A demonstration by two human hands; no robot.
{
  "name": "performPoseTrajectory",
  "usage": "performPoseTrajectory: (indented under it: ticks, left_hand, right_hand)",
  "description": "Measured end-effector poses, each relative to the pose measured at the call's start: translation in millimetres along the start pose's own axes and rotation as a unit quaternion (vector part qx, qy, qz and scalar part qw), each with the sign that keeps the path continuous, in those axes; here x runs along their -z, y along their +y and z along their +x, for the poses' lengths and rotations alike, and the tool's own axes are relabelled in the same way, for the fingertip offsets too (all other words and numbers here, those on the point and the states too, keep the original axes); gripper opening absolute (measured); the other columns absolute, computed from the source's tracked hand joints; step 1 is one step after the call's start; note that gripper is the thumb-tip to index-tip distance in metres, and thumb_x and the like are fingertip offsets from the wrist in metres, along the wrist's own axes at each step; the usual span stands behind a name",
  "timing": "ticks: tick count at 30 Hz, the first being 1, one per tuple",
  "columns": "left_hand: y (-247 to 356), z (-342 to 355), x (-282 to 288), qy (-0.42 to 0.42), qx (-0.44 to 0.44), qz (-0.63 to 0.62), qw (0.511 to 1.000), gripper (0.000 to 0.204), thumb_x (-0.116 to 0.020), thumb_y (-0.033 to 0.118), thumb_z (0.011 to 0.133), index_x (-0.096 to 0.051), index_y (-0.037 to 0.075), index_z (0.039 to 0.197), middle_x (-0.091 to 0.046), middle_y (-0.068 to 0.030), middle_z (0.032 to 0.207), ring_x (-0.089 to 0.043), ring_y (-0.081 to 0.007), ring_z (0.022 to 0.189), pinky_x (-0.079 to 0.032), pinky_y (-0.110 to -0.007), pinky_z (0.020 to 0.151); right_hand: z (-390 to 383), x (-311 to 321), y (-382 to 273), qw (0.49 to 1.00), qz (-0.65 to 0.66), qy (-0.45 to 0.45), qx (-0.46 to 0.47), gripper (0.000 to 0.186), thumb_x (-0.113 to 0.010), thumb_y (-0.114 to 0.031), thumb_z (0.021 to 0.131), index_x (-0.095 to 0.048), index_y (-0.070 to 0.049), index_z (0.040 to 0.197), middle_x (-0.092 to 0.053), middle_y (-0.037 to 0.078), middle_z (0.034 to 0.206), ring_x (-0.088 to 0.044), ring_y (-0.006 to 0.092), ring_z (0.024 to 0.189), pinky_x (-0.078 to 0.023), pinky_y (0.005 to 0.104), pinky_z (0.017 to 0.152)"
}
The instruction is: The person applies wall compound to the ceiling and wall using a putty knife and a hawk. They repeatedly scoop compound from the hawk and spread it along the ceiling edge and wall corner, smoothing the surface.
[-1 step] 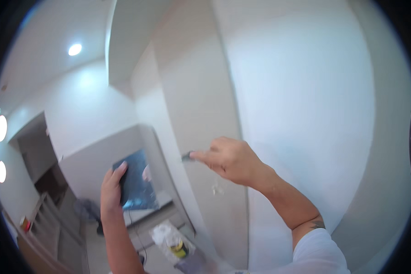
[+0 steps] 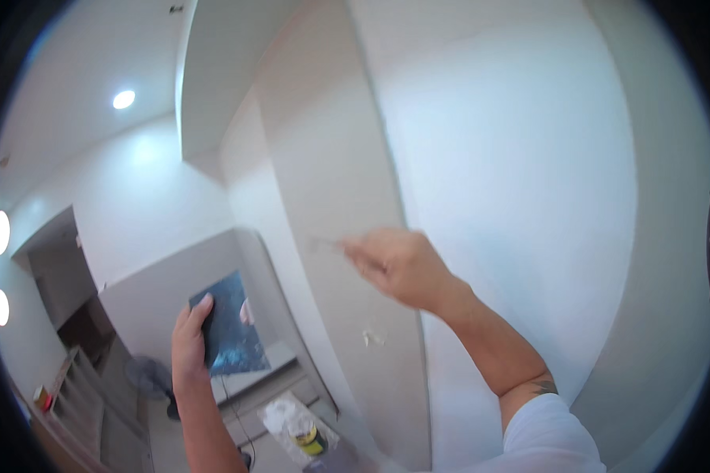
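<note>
My left hand (image 2: 190, 340) grips the left edge of a glossy, dark bluish rectangular panel (image 2: 233, 335), thumb on its front. The panel's surface is shiny, with a pinkish patch near its right side that looks like a reflection. Farther right, my right hand (image 2: 398, 264) is closed in a pinch, raised before a beige wall strip (image 2: 323, 158). From its fingertips sticks out a small thin thing (image 2: 321, 243), too smeared by motion to name. Below that hand, a small pale mark or scrap (image 2: 373, 339) shows on the beige strip.
A bright white wall panel (image 2: 513, 173) stands close on the right. Lower down, a clear plastic bag (image 2: 280, 414) lies near a yellow and black container (image 2: 311, 441). A fan (image 2: 148, 377) and a slatted wooden rail (image 2: 75, 394) are at the lower left.
My right hand has shifted slightly up, and the small thing at its fingertips is higher. The left hand and panel sit a little lower and farther left in view.
</note>
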State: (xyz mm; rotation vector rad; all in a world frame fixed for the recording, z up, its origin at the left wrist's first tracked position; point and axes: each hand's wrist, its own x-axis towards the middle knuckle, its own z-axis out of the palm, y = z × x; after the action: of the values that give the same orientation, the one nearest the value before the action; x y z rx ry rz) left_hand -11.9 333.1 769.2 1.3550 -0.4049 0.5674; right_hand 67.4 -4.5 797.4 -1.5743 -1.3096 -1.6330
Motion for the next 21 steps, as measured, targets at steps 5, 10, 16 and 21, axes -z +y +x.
performPoseTrajectory:
  ticks: [5, 10, 16, 21]
  left_hand:
    - [-40.5, -10.4, -4.0, 0.004, 0.039, 0.023, 0.999, 0.030, -0.066, 0.024, 0.103, -0.068, -0.002, 0.118, -0.076, -0.0135, 0.103, -0.076, -0.0207, 0.086, -0.063, -0.036, 0.076]
    - [-46.2, -3.6, 6.8, 0.027, 0.050, -0.001, 0.998, 0.029, -0.068, 0.025, 0.103, -0.069, -0.002, 0.115, -0.076, -0.0123, 0.098, -0.076, -0.0198, 0.081, -0.063, -0.034, 0.073]
    - [-62.6, -2.1, 11.7, 0.054, 0.045, -0.013, 0.997, 0.029, -0.068, 0.023, 0.103, -0.068, -0.003, 0.115, -0.076, -0.0123, 0.099, -0.075, -0.0194, 0.083, -0.063, -0.034, 0.074]
    - [-89.1, 7.1, 31.6, 0.087, 0.040, -0.050, 0.994, 0.026, -0.066, 0.021, 0.105, -0.068, -0.002, 0.116, -0.076, -0.0117, 0.101, -0.075, -0.0190, 0.084, -0.063, -0.034, 0.076]
  right_hand:
    - [81.8, 62.9, 83.2, 0.967, -0.054, 0.197, -0.155, 0.022, -0.073, -0.021, 0.095, -0.076, 0.001, 0.098, -0.071, 0.021, 0.080, -0.068, 0.0368, 0.072, -0.053, 0.0401, 0.069]
    - [220.6, 65.8, 152.1, 0.951, -0.141, 0.250, -0.113, 0.031, -0.070, -0.027, 0.096, -0.077, 0.003, 0.095, -0.075, 0.026, 0.094, -0.073, 0.0420, 0.089, -0.057, 0.0493, 0.081]
    - [305.4, 54.0, 215.7, 0.928, -0.280, 0.192, -0.152, 0.035, -0.071, -0.033, 0.090, -0.079, 0.001, 0.097, -0.078, 0.022, 0.099, -0.074, 0.0408, 0.096, -0.060, 0.0474, 0.090]
    - [346.9, 56.3, 250.0, 0.935, -0.291, 0.130, -0.159, 0.038, -0.071, -0.035, 0.087, -0.080, 0.000, 0.096, -0.078, 0.021, 0.102, -0.075, 0.0389, 0.099, -0.060, 0.0459, 0.091]
